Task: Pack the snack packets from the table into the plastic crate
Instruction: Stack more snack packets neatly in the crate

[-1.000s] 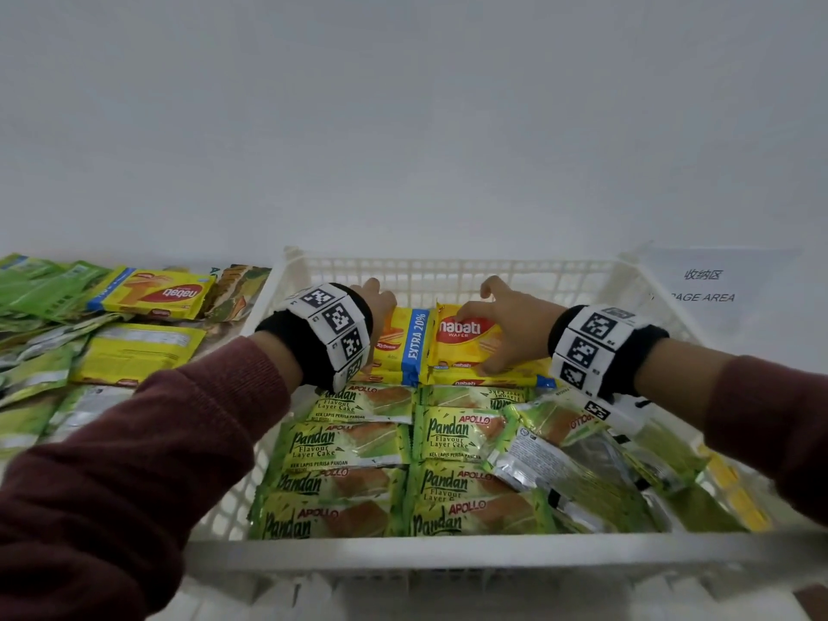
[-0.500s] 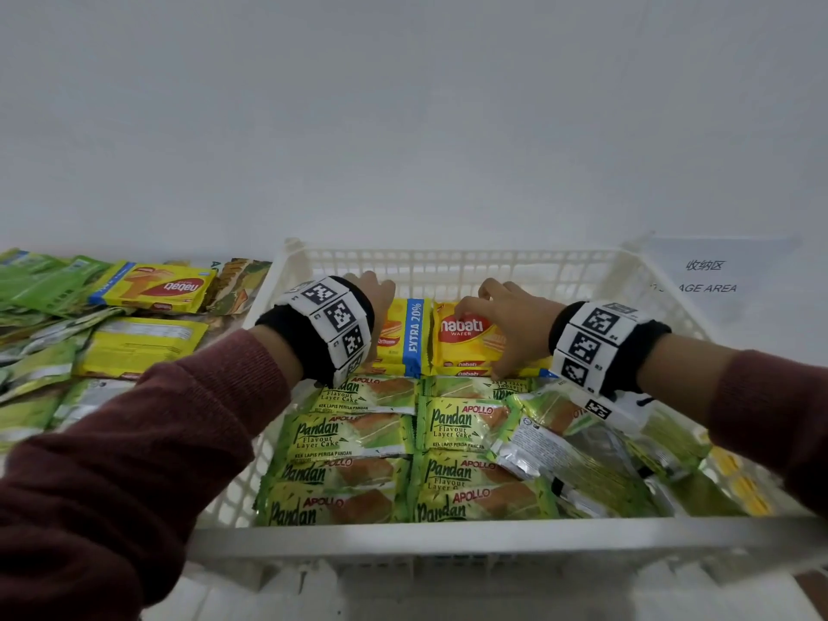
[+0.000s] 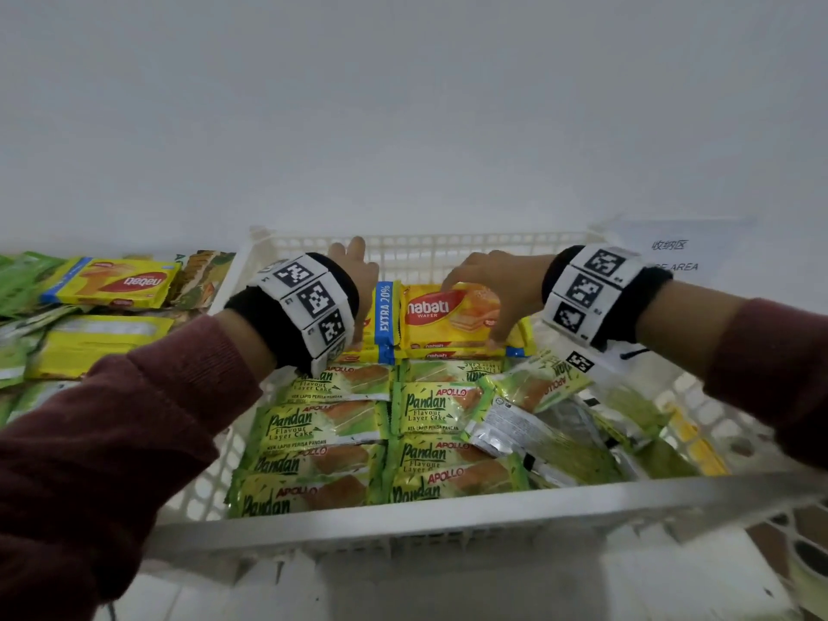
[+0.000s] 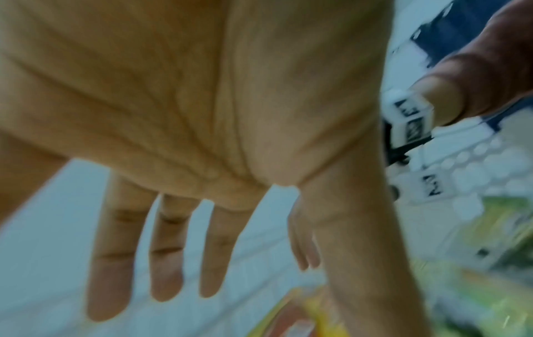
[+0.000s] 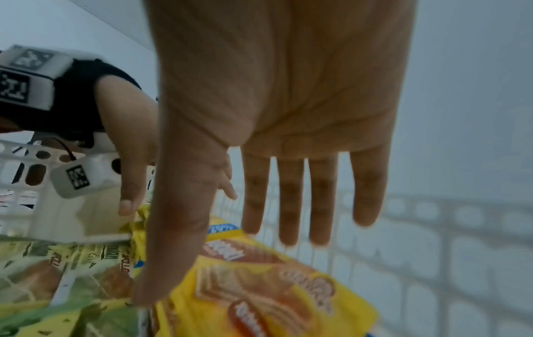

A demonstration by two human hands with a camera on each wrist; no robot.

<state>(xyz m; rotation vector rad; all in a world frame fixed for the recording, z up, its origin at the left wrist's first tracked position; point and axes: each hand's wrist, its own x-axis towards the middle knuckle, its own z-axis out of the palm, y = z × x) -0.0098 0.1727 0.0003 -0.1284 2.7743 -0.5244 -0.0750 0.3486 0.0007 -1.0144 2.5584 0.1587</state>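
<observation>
A white plastic crate [image 3: 403,508] holds rows of green Pandan cake packets [image 3: 322,423]. At its far end lie yellow Nabati wafer packets [image 3: 452,316], one beside a packet with a blue "EXTRA 20%" band [image 3: 384,313]. My right hand [image 3: 493,284] arches over the Nabati packet [image 5: 274,291]. Its fingers are straight, and its thumb [image 5: 161,262] touches the packet's near edge. My left hand [image 3: 356,271] hovers by the crate's far wall, left of the blue-band packet. In the left wrist view its fingers [image 4: 173,250] are straight and spread, holding nothing.
On the table left of the crate lie more packets: a yellow Nabati packet [image 3: 116,282], a yellow packet face down [image 3: 98,342] and several green ones [image 3: 22,280]. A paper sign [image 3: 672,257] lies behind the crate's right corner. A plain white wall stands behind.
My right hand lay flat on the Nabati packet; it has since risen, arched over it with the thumb at the near edge. My left hand has lifted towards the crate's far wall.
</observation>
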